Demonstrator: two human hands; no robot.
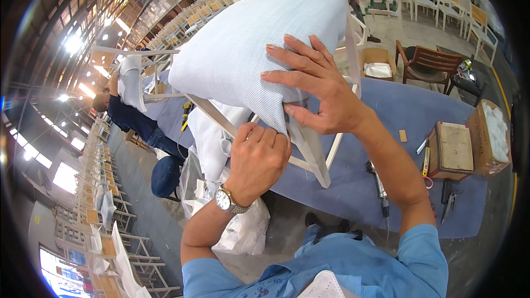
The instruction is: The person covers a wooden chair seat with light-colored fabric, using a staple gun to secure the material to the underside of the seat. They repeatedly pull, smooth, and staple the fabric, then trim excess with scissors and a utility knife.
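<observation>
A light grey-blue woven fabric cover (248, 38) is stretched over the padded seat of a chair, which stands tilted on the table. Pale wooden legs of the chair frame (310, 152) show below it. My left hand (258, 157) is closed on the fabric's lower edge at the seat's near corner; what lies inside the fist is hidden. My right hand (323, 91) rests with its fingers spread over the cushion, its thumb against the fabric by the same corner. Folds run from the cushion toward my left fist.
On the blue-covered table (381, 116), an air tool (378, 187), pliers (450, 207) and a cardboard box of white stuffing (490, 138) lie to the right. A plastic bag (243, 232) hangs below. Another person (138, 116) works at left. Rows of chairs stand around.
</observation>
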